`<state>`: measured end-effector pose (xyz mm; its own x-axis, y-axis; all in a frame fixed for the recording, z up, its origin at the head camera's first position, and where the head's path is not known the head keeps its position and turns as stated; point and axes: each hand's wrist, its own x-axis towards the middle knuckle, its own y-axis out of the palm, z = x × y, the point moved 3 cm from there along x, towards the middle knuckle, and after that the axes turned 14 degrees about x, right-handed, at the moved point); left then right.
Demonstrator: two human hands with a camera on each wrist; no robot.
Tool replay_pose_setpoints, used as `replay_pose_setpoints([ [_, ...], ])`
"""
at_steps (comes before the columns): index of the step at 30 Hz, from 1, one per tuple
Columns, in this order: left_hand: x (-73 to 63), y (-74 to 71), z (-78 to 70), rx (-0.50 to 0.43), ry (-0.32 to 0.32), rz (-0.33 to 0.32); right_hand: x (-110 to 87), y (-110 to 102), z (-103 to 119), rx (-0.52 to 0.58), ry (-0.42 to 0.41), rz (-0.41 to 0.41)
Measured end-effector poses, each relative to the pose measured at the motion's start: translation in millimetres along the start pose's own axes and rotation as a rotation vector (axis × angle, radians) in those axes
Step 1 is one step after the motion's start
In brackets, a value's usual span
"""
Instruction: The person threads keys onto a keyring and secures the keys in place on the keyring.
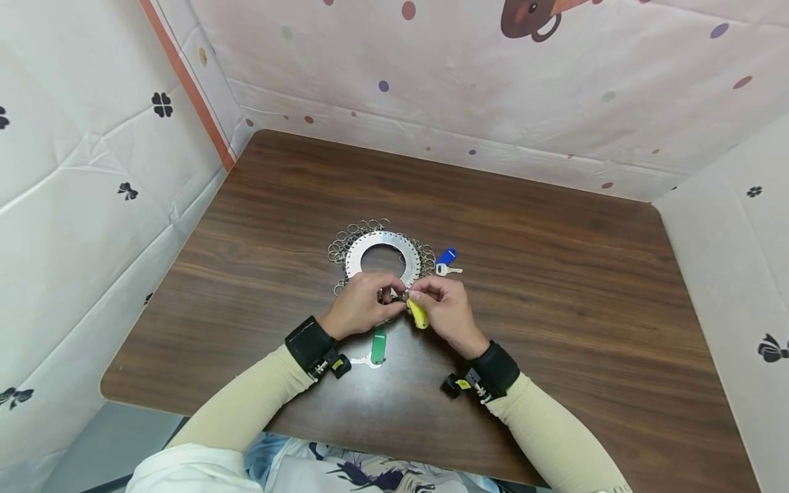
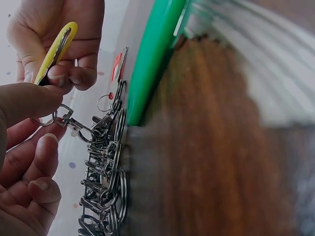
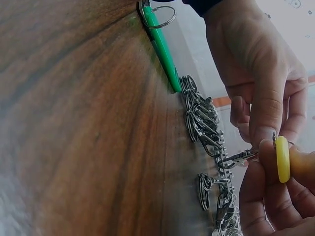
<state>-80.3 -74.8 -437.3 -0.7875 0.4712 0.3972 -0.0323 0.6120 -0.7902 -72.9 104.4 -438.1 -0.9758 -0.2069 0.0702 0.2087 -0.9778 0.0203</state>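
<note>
A silver ring-shaped plate lies on the table, edged with small metal clasps and split rings. Just at its near side, both hands meet. My right hand pinches a yellow key tag between thumb and fingers. Thumb and fingers of my left hand pinch a split ring beside the tag. Through that ring passes a swivel clasp, which reaches to the plate's edge. The tag's inner end is covered by fingers.
A green key tag with a silver key lies nearer the body. Right of the plate lie a blue tag and another key. A red tag shows beyond the clasps. Patterned sheets stand around the brown table.
</note>
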Motion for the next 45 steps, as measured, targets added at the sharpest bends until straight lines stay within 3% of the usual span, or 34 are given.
replay_pose_setpoints([
  [20,1.3,-0.8,0.4,0.0,0.02,0.047,-0.6,-0.9,1.1,-0.024,-0.022,0.023],
  [34,3.7,-0.7,0.1,-0.017,-0.001,0.051,-1.1,-0.3,2.0,-0.027,-0.019,0.005],
  [45,3.3,-0.5,-0.4,0.011,0.035,0.038,-1.3,-0.4,3.1,-0.028,-0.031,-0.002],
])
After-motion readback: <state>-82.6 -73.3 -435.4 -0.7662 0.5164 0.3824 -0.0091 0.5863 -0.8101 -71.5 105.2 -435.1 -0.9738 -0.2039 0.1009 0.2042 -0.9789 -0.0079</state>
